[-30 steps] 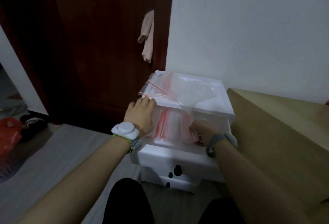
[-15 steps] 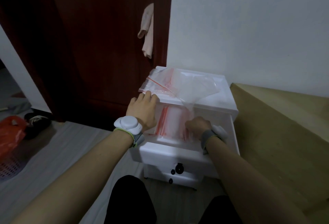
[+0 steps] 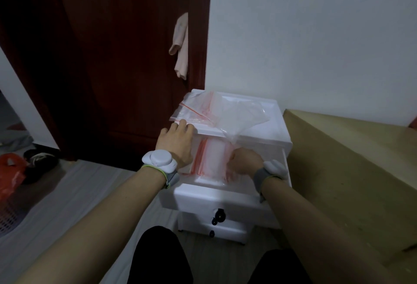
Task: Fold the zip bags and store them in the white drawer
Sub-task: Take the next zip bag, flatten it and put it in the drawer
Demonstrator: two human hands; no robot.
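Here, the folded zip bags [image 3: 213,159] lie stacked in the open white drawer [image 3: 203,195], where the right grip [image 3: 244,162] curls over them, probably to seat them, though the dim view hides whether it pinches one. The left grip [image 3: 177,142], fingers flat, presses the unfolded bags [image 3: 225,112] onto the cabinet top [image 3: 275,125] so they cannot slide off.
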